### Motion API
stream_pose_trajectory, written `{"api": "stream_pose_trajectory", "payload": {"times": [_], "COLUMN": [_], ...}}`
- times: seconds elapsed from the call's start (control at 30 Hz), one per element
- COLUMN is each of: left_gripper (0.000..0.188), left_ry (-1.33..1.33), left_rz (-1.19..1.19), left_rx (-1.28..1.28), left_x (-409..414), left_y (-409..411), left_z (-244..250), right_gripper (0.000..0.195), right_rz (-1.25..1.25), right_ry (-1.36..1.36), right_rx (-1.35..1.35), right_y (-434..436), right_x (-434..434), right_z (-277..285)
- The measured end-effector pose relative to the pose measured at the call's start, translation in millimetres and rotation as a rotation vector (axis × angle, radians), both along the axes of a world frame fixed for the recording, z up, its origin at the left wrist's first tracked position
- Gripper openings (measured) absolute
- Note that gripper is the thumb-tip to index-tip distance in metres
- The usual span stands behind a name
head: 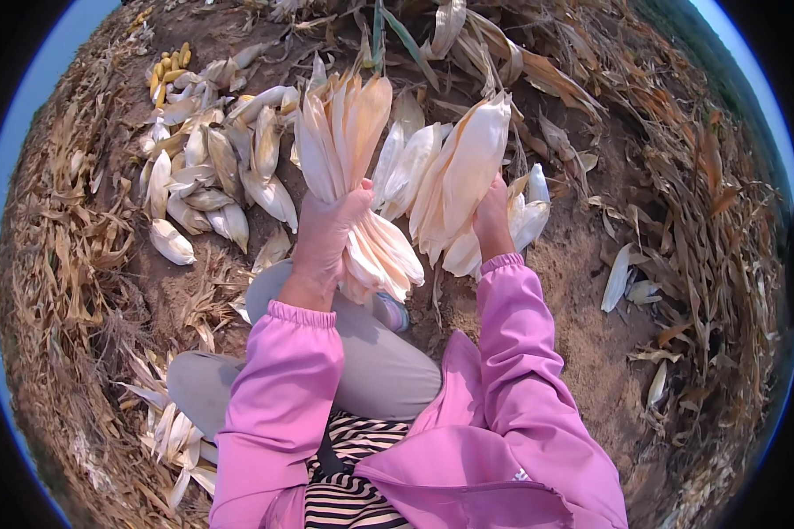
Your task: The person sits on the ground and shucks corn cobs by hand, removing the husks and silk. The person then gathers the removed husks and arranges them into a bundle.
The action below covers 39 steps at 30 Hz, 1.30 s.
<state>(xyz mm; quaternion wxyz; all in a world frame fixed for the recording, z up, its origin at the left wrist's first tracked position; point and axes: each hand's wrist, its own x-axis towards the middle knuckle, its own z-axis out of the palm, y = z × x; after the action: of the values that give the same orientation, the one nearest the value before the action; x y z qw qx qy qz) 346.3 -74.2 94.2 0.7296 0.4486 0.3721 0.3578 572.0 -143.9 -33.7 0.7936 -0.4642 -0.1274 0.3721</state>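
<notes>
Near the middle, my left hand grips a bundle of pale dry corn husks, which fan out above and below the fist. My right hand is closed on another bunch of corn husks, held upright to the right of the first; its fingers are mostly hidden behind the leaves. More husk-covered ears lie on the soil behind and between the hands. Whether the right bunch encloses an ear I cannot tell.
A pile of ears in husks lies at the left, with husked yellow corn cobs at its far end. Dry corn stalks line the right side. Loose husks lie by my bent knee, and one husk rests on soil at the right.
</notes>
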Motion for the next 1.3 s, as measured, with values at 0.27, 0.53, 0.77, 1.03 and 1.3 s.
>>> {"api": "stream_pose_trajectory", "payload": {"times": [0.27, 0.53, 0.77, 1.03, 1.3], "left_gripper": [0.044, 0.065, 0.084, 0.065, 0.062], "left_ry": [-0.007, -0.144, -0.118, -0.081, 0.046], "left_rz": [-0.125, -0.265, -0.221, -0.344, -0.388], "left_rx": [-0.055, -0.039, 0.054, 0.016, 0.118], "left_x": [1, -3, 0, -6, -1], "left_y": [-2, -9, -10, -7, -15], "left_z": [2, 7, 5, 11, 8], "right_gripper": [0.038, 0.043, 0.045, 0.049, 0.053], "right_rz": [0.258, 0.351, 0.231, 0.504, 0.383], "right_ry": [0.087, -0.053, 0.173, 0.015, 0.283], "right_rx": [0.157, 0.057, 0.202, 0.193, 0.51], "right_y": [-5, 1, 14, -26, -13], "right_x": [-47, -104, -122, -92, -67], "right_z": [43, 63, 70, 92, 114]}}
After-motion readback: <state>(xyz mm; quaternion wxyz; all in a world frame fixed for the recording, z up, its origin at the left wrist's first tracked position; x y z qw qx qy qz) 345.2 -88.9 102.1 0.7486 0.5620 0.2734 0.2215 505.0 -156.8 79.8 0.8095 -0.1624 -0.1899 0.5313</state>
